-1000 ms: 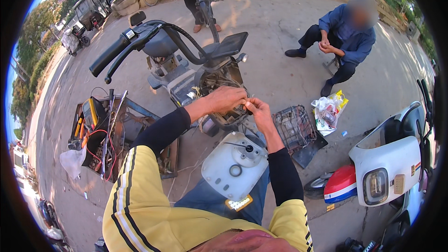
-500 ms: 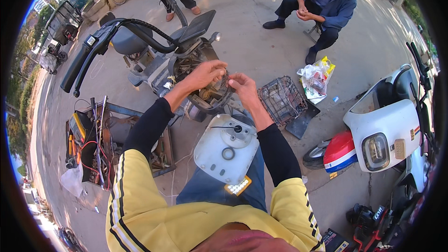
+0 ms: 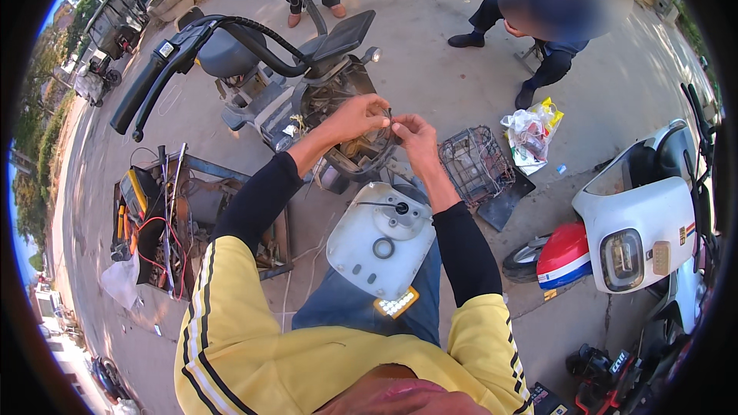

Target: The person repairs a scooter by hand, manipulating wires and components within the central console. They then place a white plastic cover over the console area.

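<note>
Over the opened front of an electric scooter [image 3: 311, 104], my left hand [image 3: 360, 117] and my right hand [image 3: 416, 134] meet fingertip to fingertip. Both are closed in a pinch around something small and dark, perhaps a thin wire, too small to make out. Below my hands, loose wiring [image 3: 360, 152] fills the scooter's exposed front housing. A white plastic panel [image 3: 360, 250] rests against my knees, with a round socket, a short black cable and a dark ring on its face. At its lower edge is a lit, yellow-framed lamp [image 3: 397, 304].
A tool box [image 3: 173, 253] with pliers, a yellow meter and red leads lies left. Right of my hands are a wire basket [image 3: 473, 165], a dark flat plate [image 3: 507, 201] and a plastic bag [image 3: 530, 138]. A white scooter [image 3: 646, 207] stands right; a person [image 3: 565, 8] sits beyond.
The view has shifted, so the scene sits slightly further right and lower. My fingertips have drawn closer together. The seated person leans further forward.
</note>
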`<state>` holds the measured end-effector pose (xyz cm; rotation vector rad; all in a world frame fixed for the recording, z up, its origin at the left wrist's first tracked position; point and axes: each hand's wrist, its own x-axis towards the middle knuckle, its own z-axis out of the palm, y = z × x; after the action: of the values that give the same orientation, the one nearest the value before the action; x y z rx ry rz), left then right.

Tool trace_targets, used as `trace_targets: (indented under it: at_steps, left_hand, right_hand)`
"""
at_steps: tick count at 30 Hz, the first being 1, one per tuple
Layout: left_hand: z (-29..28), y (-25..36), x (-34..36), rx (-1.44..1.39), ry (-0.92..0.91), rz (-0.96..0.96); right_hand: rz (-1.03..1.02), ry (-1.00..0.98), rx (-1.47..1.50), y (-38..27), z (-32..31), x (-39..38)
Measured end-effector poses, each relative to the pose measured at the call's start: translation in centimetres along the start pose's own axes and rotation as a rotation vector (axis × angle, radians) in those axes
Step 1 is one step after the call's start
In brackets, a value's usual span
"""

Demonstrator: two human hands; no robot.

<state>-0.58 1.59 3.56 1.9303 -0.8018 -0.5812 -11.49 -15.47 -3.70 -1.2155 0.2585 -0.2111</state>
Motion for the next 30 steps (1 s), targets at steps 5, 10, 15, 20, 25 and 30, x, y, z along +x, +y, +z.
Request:
trace_targets:
  at_steps: [5, 10, 15, 20, 25, 30]
  left_hand:
    - [1.5, -0.2, -0.7, -0.066, 0.023, -0.03]
    - [1.8, 2.3, -2.0, 0.361, 0.128, 0.085]
    - [1.4, 0.2, -2.5, 0.842, 0.236, 0.452]
    - [1.5, 0.9, -1.9, 0.985, 0.261, 0.615]
    - [1.6, 0.5, -2.7, 1.07, 0.162, 0.525]
    - [1.9, 0.8, -3.1, 0.921, 0.107, 0.421]
  right_hand:
    - [-0.07, 0.07, -0.074, 1.3, 0.4, 0.0]
    - [-0.137, 0.053, -0.217, 1.2, 0.3, -0.1]
    - [-0.179, 0.049, -0.397, 0.1, 1.9, -0.2]
    - [-0.304, -0.042, -0.194, 1.1, 1.8, 1.2]
    - [-0.239, -0.03, -0.707, 0.2, 1.9, 0.0]
    - [-0.233, -0.025, -0.81, 0.2, 1.6, -0.9]
